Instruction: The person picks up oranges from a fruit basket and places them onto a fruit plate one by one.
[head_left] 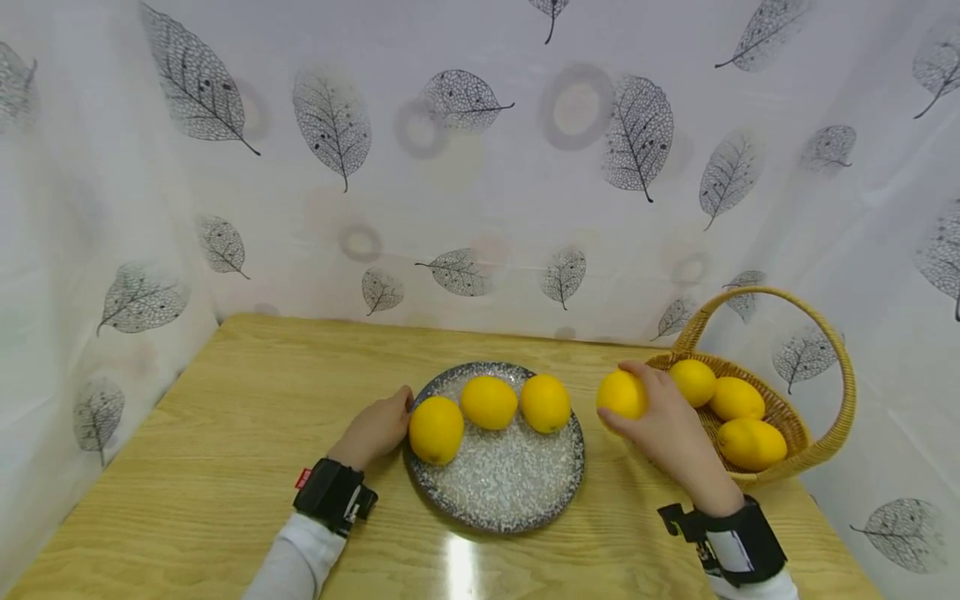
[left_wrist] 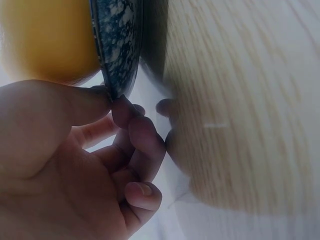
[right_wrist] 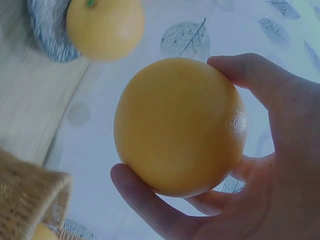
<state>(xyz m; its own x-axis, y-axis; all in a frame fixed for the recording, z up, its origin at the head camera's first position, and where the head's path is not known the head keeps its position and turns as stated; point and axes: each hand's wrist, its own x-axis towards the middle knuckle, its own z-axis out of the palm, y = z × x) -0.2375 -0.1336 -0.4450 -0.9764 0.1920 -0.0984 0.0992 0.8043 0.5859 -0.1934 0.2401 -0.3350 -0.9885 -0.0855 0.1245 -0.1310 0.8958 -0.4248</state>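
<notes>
My right hand (head_left: 671, 421) holds a round, yellow-looking orange (right_wrist: 180, 127) between thumb and fingers, in the air between the plate and the basket. A speckled grey plate (head_left: 517, 492) with a dark rim lies on the table. My left hand (head_left: 378, 427) pinches its left rim, thumb on top and fingers curled beneath, as the left wrist view (left_wrist: 117, 50) of the plate's edge shows. On the plate sit a left orange (head_left: 437, 429), a middle orange (head_left: 488, 402) and a right orange (head_left: 546, 403), along its far side.
A wicker basket (head_left: 798, 467) with a tall arched handle (head_left: 846, 392) stands at the right, with several yellow fruits (head_left: 752, 443) inside. The wooden table (head_left: 300, 367) meets a leaf-patterned curtain (head_left: 480, 208) at the back and sides.
</notes>
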